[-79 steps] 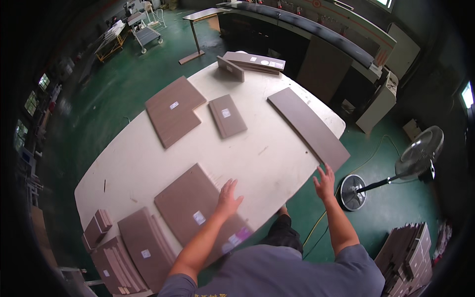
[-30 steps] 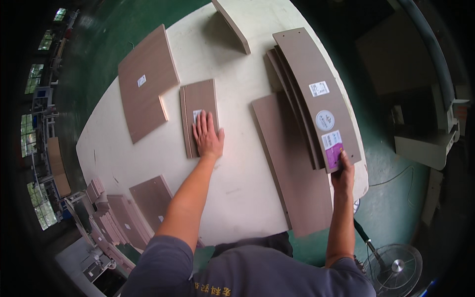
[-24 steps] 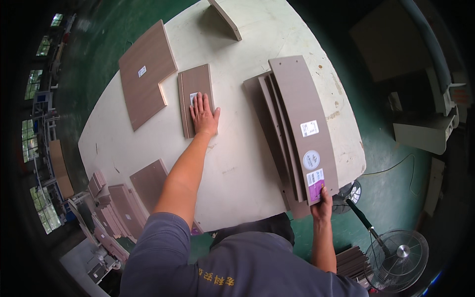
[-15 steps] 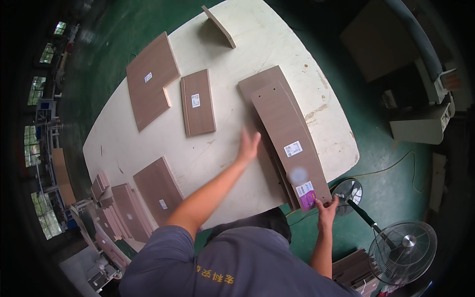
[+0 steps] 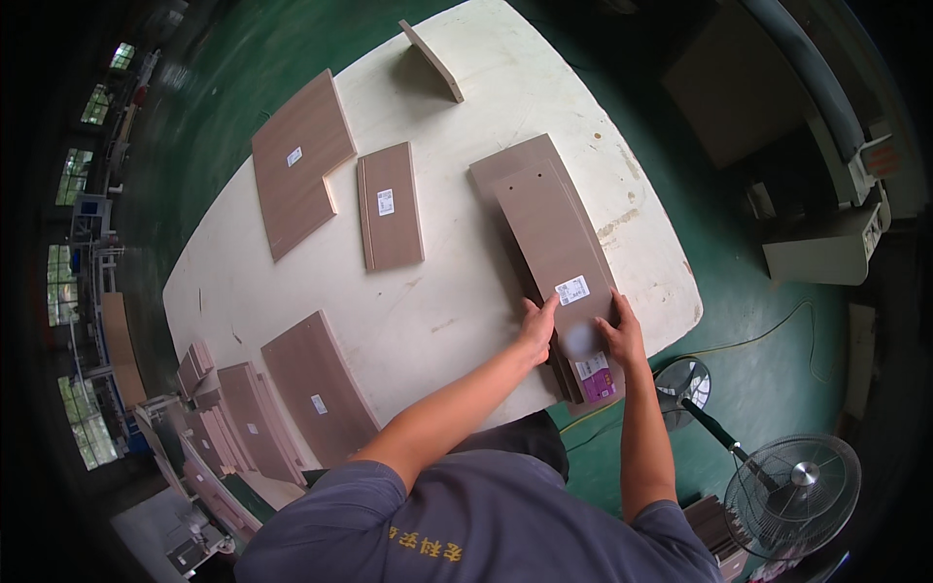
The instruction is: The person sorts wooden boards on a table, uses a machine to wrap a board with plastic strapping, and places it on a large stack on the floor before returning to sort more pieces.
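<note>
A long brown wood panel [image 5: 549,233] with a white sticker and two small holes near its far end lies on a stack at the right of the table. My left hand [image 5: 540,325] is at its left long edge, thumb up by the sticker [image 5: 572,291]. At the opposite edge my right hand [image 5: 623,333] grips with its thumb on the top face. Between the hands is a pale round blur. Another wide panel [image 5: 520,158] sticks out from beneath at the far end. A purple and white label [image 5: 595,377] shows at the near end.
On the white table [image 5: 447,325] lie a notched panel [image 5: 303,185], a small panel [image 5: 391,228] and a board standing on edge [image 5: 432,60]. More panels [image 5: 319,394] are at the left. A standing fan [image 5: 792,496] is on the right, with a yellow cable [image 5: 748,342] on the floor.
My left hand has come right and down from above the table to the panel's left edge. My right hand has moved up from the near end corner to the right edge.
</note>
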Tool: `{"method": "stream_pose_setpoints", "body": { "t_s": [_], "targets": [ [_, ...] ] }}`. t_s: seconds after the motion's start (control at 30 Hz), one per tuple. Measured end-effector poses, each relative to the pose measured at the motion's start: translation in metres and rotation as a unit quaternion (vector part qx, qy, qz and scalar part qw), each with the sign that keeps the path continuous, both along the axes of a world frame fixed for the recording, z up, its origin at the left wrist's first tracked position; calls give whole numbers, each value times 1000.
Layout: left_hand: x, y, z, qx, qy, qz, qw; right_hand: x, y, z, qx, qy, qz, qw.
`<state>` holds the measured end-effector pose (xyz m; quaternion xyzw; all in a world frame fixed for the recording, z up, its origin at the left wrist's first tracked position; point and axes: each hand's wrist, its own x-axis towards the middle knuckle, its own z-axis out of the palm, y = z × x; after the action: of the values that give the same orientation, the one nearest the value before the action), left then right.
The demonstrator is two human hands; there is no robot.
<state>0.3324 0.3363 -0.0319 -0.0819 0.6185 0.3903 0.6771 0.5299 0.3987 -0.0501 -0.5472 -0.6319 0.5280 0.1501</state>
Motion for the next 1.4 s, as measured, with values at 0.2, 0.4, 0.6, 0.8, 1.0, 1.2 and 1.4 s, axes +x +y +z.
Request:
{"method": "stream_pose_setpoints", "body": {
  "t_s": [0.2,0.4,0.6,0.8,1.0,1.2,1.4],
  "targets": [
    [16,-5,-60,54,25,29,998,-2,-4,-1,32,-4,50,998],
    [3,-2,-34,46,18,-19,999,-5,0,2,18,-13,50,999],
    [-159,120,-26,172,624,-158,746,-64,-15,45,232,-282,129,922],
    [-312,355,7,67,718,-57,690,-75,-19,26,247,-291,139,914],
    [-501,342,-94,190,480,159,842,-74,-16,25,260,-258,162,916],
    [-405,127,-48,316,310,125,888,-88,-14,28,248,-285,133,916],
    [-377,-34,-68,243,527,53,813,-208,-3,34,262,-14,197,945]
  ]
}}
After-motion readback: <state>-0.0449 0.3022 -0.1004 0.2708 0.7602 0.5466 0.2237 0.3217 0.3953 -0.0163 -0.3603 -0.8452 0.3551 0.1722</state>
